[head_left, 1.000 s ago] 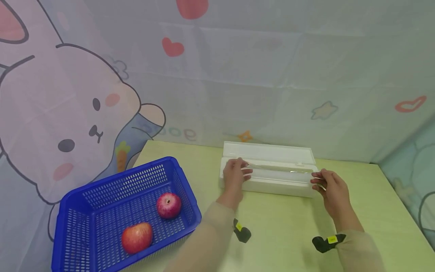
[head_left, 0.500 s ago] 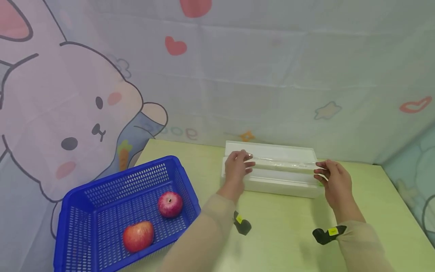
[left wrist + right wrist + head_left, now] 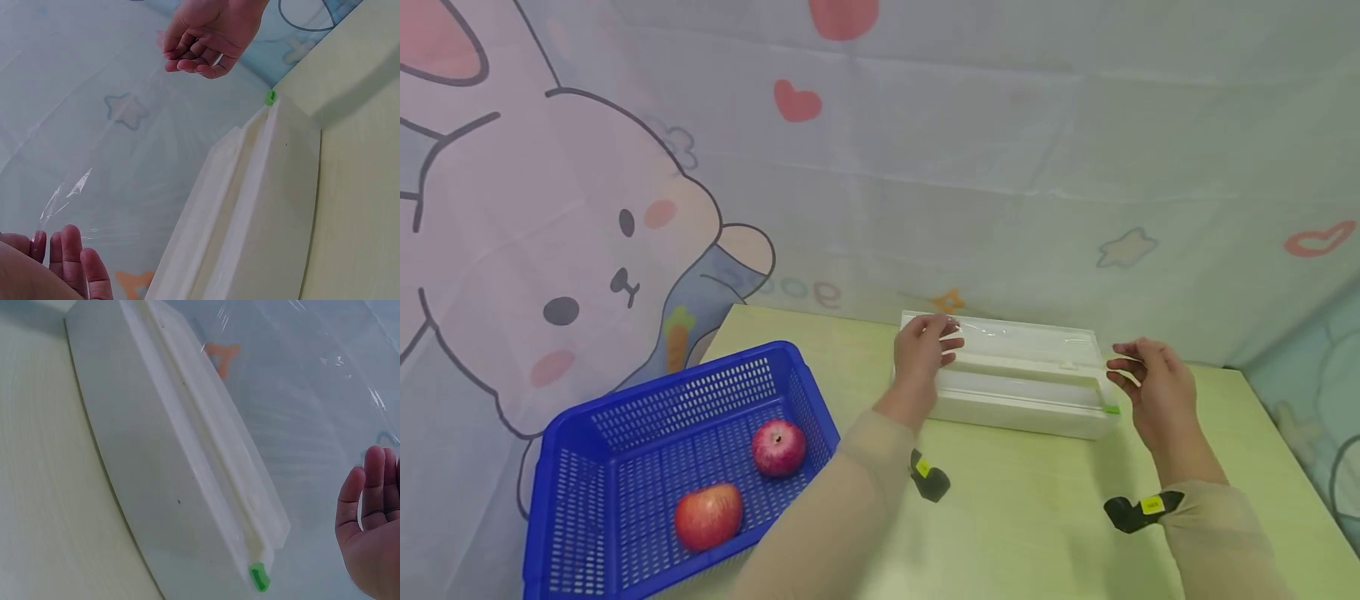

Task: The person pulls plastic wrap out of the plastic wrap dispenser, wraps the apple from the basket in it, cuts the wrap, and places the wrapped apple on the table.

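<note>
We find the left hand (image 3: 917, 354) pinching one end of the clear film (image 3: 79, 182), the right hand (image 3: 1165, 396) pinching the other. Film spans between them, above the open white box (image 3: 1022, 418). Head view barely shows it; both wrist views give us glints and creases. Blue basket (image 3: 640, 479) with two apples (image 3: 708, 517): head view only.

Beige slvs (image 3: 827, 508), blk cams (image 3: 1124, 516) w/ yel tags (image 3: 1152, 505)
</note>
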The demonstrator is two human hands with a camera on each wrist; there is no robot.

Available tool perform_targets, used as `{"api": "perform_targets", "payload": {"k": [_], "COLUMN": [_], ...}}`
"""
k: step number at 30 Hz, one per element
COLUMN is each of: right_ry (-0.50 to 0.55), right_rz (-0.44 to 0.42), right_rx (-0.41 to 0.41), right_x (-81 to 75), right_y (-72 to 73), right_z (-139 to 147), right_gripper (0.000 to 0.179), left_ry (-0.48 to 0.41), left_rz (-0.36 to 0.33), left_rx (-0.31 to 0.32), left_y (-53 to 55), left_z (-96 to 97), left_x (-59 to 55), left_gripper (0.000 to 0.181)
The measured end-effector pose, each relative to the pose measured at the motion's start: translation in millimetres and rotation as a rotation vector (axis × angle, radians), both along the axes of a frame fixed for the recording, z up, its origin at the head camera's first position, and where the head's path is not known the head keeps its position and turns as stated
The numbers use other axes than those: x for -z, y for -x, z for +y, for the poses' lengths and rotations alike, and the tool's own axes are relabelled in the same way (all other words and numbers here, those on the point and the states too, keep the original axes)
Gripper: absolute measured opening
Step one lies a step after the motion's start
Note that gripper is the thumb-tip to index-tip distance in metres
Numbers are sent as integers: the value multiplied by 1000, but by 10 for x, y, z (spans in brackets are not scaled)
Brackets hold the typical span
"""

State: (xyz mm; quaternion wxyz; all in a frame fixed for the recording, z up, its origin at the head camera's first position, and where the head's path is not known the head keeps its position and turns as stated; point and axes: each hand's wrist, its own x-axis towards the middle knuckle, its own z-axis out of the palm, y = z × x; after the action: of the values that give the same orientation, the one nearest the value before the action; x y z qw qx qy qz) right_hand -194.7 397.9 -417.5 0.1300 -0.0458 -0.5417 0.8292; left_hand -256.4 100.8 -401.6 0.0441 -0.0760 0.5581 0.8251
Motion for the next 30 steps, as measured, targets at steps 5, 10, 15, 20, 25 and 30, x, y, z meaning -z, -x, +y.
{"api": "perform_targets", "payload": {"k": [5,10,15,20,25,30], "right_ry": [8,26,58,31,22,19], "right_rz": [36,60,105,151,179,204], "right_rx": [-14,-20,-31,-26,-23,-8], "right_x": [-111,-254,-363,-462,-599,-766], "right_y": [9,25,41,50,60,67], "right_z": [17,25,28,13,-1,-13], "right_gripper": [15,12,11,13,14,13], "left_ry": [15,2,11,31,34,29], "left_rz": [9,37,79,119,133,160], "left_rx": [6,1,8,8,9,20], "left_y": [20,32,28,26,41,31], "left_z": [-40,-52,-69,-89,-114,-146], "left_x": [-123,-245,-351,-461,-577,-730], "left_gripper": [16,19,19,19,17,16]}}
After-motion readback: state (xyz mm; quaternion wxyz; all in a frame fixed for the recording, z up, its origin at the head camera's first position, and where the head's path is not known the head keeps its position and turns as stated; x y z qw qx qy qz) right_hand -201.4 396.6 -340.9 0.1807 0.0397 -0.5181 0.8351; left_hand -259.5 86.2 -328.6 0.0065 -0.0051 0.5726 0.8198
